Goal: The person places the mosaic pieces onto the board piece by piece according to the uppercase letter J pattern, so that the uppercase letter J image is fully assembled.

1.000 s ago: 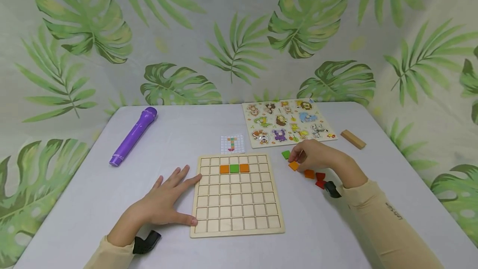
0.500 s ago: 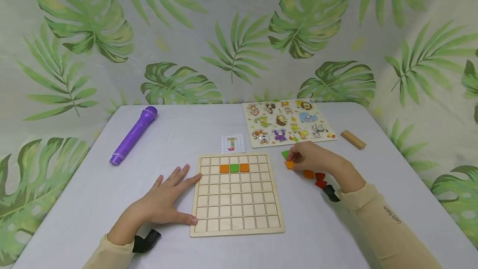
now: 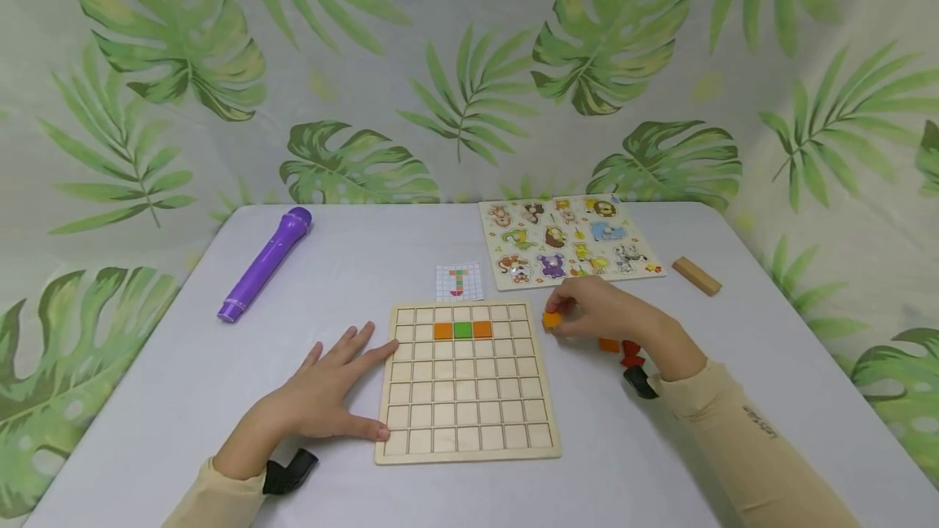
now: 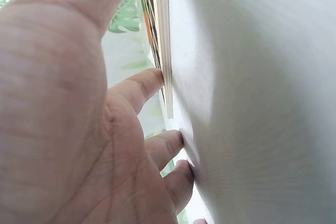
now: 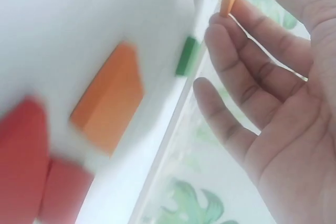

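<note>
Since the earlier frame, the right hand (image 3: pixel 605 312) shifts toward the left hand (image 3: pixel 323 398), bringing the pinched orange tile (image 3: pixel 551 320) close to the grid board (image 3: pixel 467 391), while the left hand stays where it is. In the head view, the right hand holds that tile between thumb and fingertips, just off the board's edge on its own side. The left hand lies spread wide and grasps nothing, thumb and index finger touching the near side of the board. Between the hands, the board carries an orange, green, orange row of tiles (image 3: pixel 463 330) in its second row from the far edge; a small printed card (image 3: pixel 460 282) lies just beyond it. Under the right wrist are a loose orange tile (image 3: pixel 609 345) and red pieces (image 3: pixel 632 353). Past the right hand lie the animal puzzle (image 3: pixel 572 239) and, farther right, a wooden block (image 3: pixel 697 275); beyond the left hand, a purple microphone (image 3: pixel 266 263) rests on the bench (image 3: pixel 352 267). In the left wrist view, one straight fingertip meets the board's edge and other fingers extend past its corner. In the right wrist view, the held tile shows edge-on in the pinch, the remaining fingers bent loosely, with a green tile (image 5: pixel 186 56) near the fingertips.
</note>
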Tool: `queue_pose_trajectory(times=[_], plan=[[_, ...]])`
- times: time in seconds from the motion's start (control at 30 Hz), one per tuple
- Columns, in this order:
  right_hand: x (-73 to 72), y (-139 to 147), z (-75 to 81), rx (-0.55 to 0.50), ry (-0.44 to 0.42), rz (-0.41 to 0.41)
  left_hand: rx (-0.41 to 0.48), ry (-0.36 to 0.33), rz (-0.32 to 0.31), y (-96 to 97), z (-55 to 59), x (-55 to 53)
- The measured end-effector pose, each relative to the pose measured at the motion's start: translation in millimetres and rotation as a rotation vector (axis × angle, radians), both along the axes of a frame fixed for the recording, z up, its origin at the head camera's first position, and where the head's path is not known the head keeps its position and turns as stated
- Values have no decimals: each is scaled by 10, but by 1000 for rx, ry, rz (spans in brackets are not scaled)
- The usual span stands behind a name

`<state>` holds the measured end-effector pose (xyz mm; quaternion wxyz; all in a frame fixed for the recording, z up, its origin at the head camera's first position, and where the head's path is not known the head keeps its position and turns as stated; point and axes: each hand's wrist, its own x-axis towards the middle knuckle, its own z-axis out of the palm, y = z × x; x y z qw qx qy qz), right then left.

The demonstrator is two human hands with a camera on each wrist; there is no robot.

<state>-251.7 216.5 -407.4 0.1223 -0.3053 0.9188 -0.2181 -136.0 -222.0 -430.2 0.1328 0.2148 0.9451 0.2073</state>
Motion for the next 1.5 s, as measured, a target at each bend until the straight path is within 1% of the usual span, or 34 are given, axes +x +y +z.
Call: queue_pose_trajectory(times=[0.23,0.53,0.87,1.07,1.23,1.37,1.5], plan=[[15,-177,58,-31,6,43,-3,0,-1,-4,-11,-12],[19,-327,83,-59,13,82,-1,5,0,-6,-18,-10],[44,-531,39,-79,-18,130,-5,-1,7,-3,-8,-6],[77,-676,25,-96,-36,178,-9,-7,11,4,-1,-13],[90,-807,11,-85,-24,207,-2,2,3,-4,-1,-14],[91,-903,-17,-79,-15,239,-5,-1,6,0,-4,-13],[101,-975,-31,-81,-17,254,-9,-3,8,9,-5,-13]])
